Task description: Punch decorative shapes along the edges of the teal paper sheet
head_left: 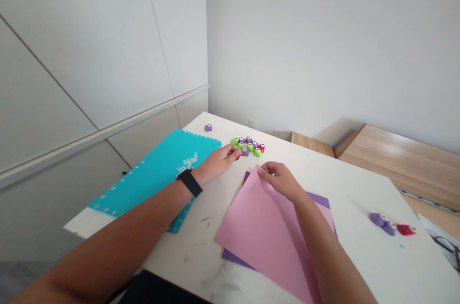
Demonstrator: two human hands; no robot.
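Observation:
My left hand (218, 162), with a black watch on its wrist, has its fingers closed round a small red craft punch (237, 155), mostly hidden by them. Just beyond it is a cluster of green, purple and red craft punches (250, 147). The far corner of a pink sheet of paper (257, 222) is pinched in my right hand (282, 180) and slightly raised. Beneath that sheet lie purple paper (318, 199) and other sheets. On the left, a teal sheet (154, 169) has small holes punched along its edges, and white paper bits (189, 162) rest on it.
The white table (352, 193) stands against the grey wall. One purple punch (208, 127) sits near the far left corner. Two purple punches (383, 223) and a red punch (406, 230) lie on the right. Beyond the right edge is wooden furniture (402, 155).

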